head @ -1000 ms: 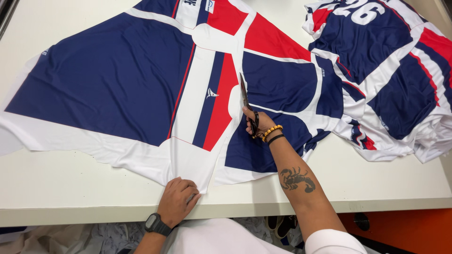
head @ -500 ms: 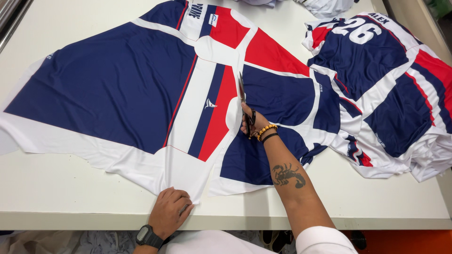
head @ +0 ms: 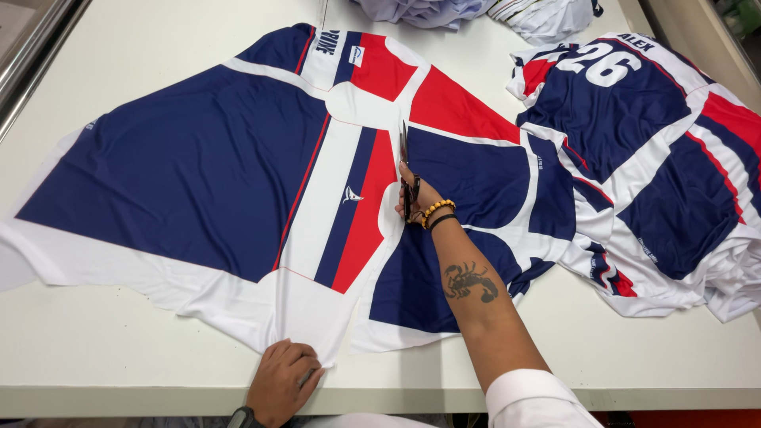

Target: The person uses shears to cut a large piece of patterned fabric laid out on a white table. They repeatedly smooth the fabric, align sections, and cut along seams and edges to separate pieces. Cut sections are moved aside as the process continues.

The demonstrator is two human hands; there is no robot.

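Observation:
A large printed fabric sheet [head: 198,182] in navy, white and red lies flat on the white table [head: 119,372]. My right hand [head: 416,198] grips scissors [head: 404,158] whose blades point away from me along a cut running up the middle of the sheet, beside a red and white stripe. Beaded and black bracelets sit on that wrist. My left hand [head: 281,380] presses the near white edge of the fabric down at the table's front, pinching it. The cut has split the near part of the sheet into a left and a right piece [head: 444,261].
A pile of cut jersey pieces [head: 658,166] in the same colours lies at the right, reaching the table's right edge. Crumpled pale fabric [head: 476,12] sits at the far edge. A metal rail [head: 32,71] runs along the left side.
My right hand has moved the scissors farther up the sheet, lengthening the cut. My left hand has stayed on the near white edge of the fabric.

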